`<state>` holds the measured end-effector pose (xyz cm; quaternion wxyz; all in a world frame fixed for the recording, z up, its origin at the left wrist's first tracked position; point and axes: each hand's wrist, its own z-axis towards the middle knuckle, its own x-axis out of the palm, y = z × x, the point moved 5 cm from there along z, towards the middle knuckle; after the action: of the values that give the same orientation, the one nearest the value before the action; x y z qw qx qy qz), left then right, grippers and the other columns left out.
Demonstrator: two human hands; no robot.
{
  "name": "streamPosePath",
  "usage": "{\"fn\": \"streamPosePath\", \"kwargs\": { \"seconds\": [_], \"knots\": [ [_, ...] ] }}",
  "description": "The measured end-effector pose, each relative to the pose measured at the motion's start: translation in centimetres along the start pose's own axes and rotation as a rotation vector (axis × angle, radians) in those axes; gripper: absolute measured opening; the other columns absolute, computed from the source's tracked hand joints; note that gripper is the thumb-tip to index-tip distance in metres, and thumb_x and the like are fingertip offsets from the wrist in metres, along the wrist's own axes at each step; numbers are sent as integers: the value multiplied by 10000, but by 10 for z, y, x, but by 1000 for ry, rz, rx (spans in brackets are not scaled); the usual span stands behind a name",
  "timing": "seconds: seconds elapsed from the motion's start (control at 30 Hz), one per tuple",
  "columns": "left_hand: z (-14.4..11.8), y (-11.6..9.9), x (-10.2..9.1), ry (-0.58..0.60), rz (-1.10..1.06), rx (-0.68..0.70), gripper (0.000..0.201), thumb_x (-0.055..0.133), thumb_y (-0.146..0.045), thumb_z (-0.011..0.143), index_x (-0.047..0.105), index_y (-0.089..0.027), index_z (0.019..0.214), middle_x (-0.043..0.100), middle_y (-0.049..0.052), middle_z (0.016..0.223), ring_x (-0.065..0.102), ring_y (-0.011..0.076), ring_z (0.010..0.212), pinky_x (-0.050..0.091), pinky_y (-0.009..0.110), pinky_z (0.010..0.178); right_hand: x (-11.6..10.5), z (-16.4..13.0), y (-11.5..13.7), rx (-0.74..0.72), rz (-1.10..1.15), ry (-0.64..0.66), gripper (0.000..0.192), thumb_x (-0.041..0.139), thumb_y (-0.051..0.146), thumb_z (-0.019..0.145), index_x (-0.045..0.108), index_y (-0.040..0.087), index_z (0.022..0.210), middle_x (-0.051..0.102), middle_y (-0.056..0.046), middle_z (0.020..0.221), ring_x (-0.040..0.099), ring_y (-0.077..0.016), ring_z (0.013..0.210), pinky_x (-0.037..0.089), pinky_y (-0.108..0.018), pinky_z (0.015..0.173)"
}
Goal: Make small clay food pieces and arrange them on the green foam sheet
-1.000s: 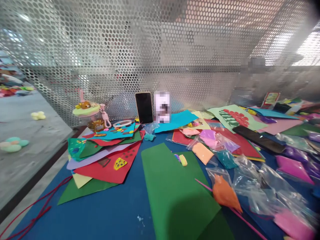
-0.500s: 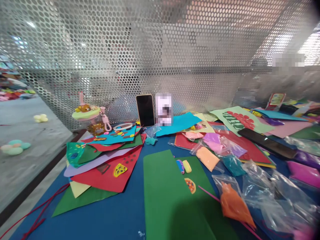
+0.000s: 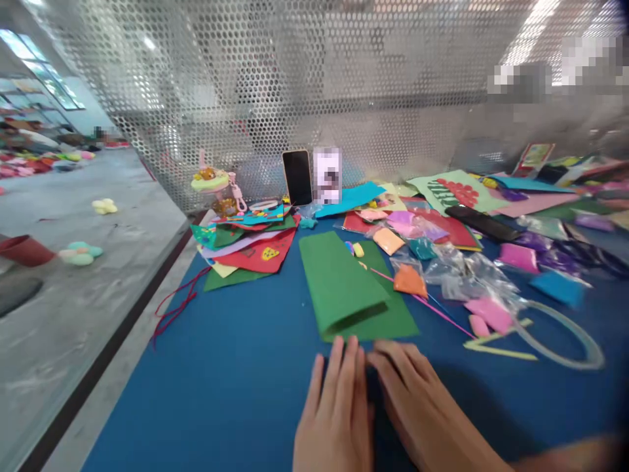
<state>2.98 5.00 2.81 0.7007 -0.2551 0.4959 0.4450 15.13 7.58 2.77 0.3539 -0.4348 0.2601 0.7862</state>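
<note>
**Two bare hands rest flat just before a folded green paper sheet**

A blue table surface (image 3: 236, 367) fills the view, backed by a perforated metal screen (image 3: 314, 98). At the bottom centre, the left hand (image 3: 337, 413) and the right hand (image 3: 417, 410) lie side by side, palms down, fingers stretched out and together. Both are open and flat, gripping nothing. Their fingertips reach the near edge of a green paper sheet (image 3: 344, 288), which lies in the middle of the table with its near end curled over in a loose fold.

Left of the green sheet sits a pile of coloured papers (image 3: 246, 246), red, teal, purple and yellow, with a red cord (image 3: 171, 308) trailing off the table edge beside it. Right of the sheet lie clear plastic bags of modelling clay (image 3: 442, 269) in orange, pink and teal, and a thin pink stick (image 3: 422, 300) runs slantwise between them. A dark phone (image 3: 297, 177) stands upright against the screen at the back, near a small toy jar with a green lid (image 3: 211, 187).
</note>
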Motion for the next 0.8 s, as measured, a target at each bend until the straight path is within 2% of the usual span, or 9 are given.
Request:
{"fn": "streamPosePath", "kwargs": {
  "seconds": [0.1, 0.17, 0.27, 0.37, 0.47, 0.53, 0.6, 0.7, 0.8],
  "knots": [
    [-3, 14, -4, -2, 109, -160, 509, 334, -165, 911, 310, -109, 1416, 388, 81, 1451, 368, 252, 1328, 430, 434, 1012, 4, 0, 0, 89, 31, 46, 414, 330, 25, 817, 596, 125, 1118, 606, -139, 1134, 555, -217, 1082, 489, -362, 895],
    [-13, 18, -13, -13, 153, -191, 524, 322, -200, 921, 273, -85, 1429, 356, 103, 1466, 314, 260, 1357, 413, 442, 1021, 3, -7, 7, 61, 29, 60, 417, 314, 50, 852, 593, 137, 1149, 584, -136, 1190, 506, -219, 1172, 427, -409, 986],
    [-20, 8, -18, 3, 163, -102, 531, 294, -159, 905, 275, -93, 1431, 299, 84, 1495, 252, 240, 1384, 383, 414, 1047, 5, -14, 19, -26, -29, 141, 444, 359, 203, 912, 451, 120, 1337, 473, -135, 1369, 339, -266, 1333, 360, -479, 1042],
    [-8, -1, -11, 54, 103, -26, 552, 276, -112, 879, 273, -95, 1431, 246, 71, 1516, 207, 222, 1400, 338, 415, 1083, 10, -4, 21, -72, -59, 254, 499, 323, 271, 938, 349, 109, 1409, 357, -104, 1465, 230, -269, 1388, 322, -504, 1067],
    [5, 11, -4, 64, 89, -153, 511, 275, -131, 913, 284, -63, 1419, 257, 112, 1504, 235, 246, 1389, 334, 436, 1082, 10, 10, 0, 52, -104, 312, 493, 233, 286, 965, 323, 138, 1427, 239, -84, 1510, 185, -271, 1403, 242, -559, 1089],
    [3, 20, -4, 57, 70, -211, 498, 283, -178, 938, 272, -50, 1420, 238, 128, 1506, 214, 255, 1394, 324, 441, 1088, 7, 10, -15, 150, -132, 288, 517, 205, 317, 971, 281, 117, 1442, 179, -94, 1523, 121, -274, 1415, 203, -573, 1098],
    [-7, 22, -6, 67, 51, -204, 500, 281, -196, 948, 250, -53, 1426, 214, 129, 1513, 181, 250, 1402, 322, 437, 1091, 3, 1, -19, 170, -122, 281, 530, 192, 332, 973, 246, 111, 1452, 181, -92, 1523, 95, -258, 1420, 199, -556, 1107],
    [-17, 12, -9, 99, 29, -138, 514, 279, -182, 942, 217, -48, 1434, 184, 139, 1519, 139, 248, 1408, 335, 432, 1084, 2, -9, -1, 80, -38, 314, 528, 189, 342, 976, 216, 136, 1461, 207, -85, 1517, 102, -239, 1419, 238, -534, 1104],
    [-8, -1, -7, 144, 13, -72, 538, 274, -104, 900, 215, -31, 1430, 174, 144, 1519, 117, 248, 1410, 308, 446, 1097, 5, 0, 17, 20, 30, 369, 529, 197, 354, 977, 218, 140, 1461, 189, -69, 1520, 101, -239, 1417, 240, -515, 1110]
  ]
}}
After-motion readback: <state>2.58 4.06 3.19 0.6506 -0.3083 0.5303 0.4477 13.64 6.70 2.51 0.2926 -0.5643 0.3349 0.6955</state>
